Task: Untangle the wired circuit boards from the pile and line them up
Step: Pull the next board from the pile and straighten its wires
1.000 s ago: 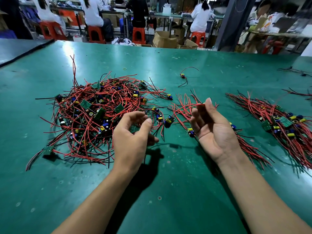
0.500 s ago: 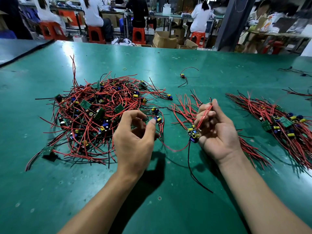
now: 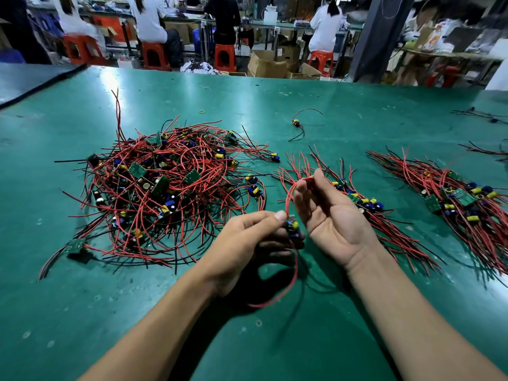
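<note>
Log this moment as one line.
left hand: pinches circuit board | right hand: pinches red wire | pile: tangled

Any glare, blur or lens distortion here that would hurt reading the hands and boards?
Head view: soft glare on the far green table; background workers blurred; wide-angle bows the table edge; left hand, its circuit board, right hand and pinched red wire are sharp.

The green table top [image 3: 82, 298] is smooth and glossy; red wires [image 3: 176, 160] plastic-sheathed.

red-black wires [image 3: 176, 171], green boards [image 3: 136, 169], teal table [image 3: 275, 100]
</note>
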### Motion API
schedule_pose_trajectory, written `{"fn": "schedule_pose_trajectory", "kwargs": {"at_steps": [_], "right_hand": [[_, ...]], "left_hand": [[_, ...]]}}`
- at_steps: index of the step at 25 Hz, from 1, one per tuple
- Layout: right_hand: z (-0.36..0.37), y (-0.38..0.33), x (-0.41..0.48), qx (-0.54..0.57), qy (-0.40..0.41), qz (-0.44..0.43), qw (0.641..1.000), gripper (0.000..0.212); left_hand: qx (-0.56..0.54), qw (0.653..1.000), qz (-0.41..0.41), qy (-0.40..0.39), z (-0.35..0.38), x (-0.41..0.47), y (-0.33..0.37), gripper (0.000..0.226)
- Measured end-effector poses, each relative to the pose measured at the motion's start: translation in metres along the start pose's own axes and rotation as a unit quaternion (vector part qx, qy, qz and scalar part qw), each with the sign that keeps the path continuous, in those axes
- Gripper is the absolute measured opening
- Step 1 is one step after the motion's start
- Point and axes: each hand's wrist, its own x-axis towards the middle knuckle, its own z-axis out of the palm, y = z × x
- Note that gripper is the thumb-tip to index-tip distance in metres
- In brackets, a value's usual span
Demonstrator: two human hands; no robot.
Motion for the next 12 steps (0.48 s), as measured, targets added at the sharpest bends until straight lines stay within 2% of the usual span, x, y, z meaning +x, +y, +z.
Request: {"fn": "schedule_pose_trajectory", "kwargs": {"at_steps": [3, 5, 8, 9, 12], "right_hand": [[-0.006, 0.001, 0.002, -0.061, -0.005, -0.039, 0.997, 0.019], [-0.009, 0.002, 0.000, -0.152, -0.024, -0.045, 0.987, 0.026], [-0.012, 0.010, -0.005, -0.364, -0.047, -0.052, 0.929, 0.025], [-0.013, 0.014, -0.008, -0.398, -0.063, -0.058, 0.913, 0.021], [-0.013, 0.022, -0.011, -0.419, -0.093, -0.068, 0.901, 0.023]], "left_hand": [[-0.006, 1.000, -0.008, 0.021, -0.002, 0.001, 0.001, 0.028], [-0.015, 0.999, -0.011, 0.043, -0.001, 0.003, 0.001, 0.022], [-0.009, 0.997, 0.002, 0.072, -0.001, 0.005, 0.000, 0.021], [0.007, 0.997, 0.011, 0.078, 0.000, 0.005, 0.000, 0.021], [0.091, 0.990, 0.054, 0.098, 0.002, 0.003, -0.001, 0.022]]}}
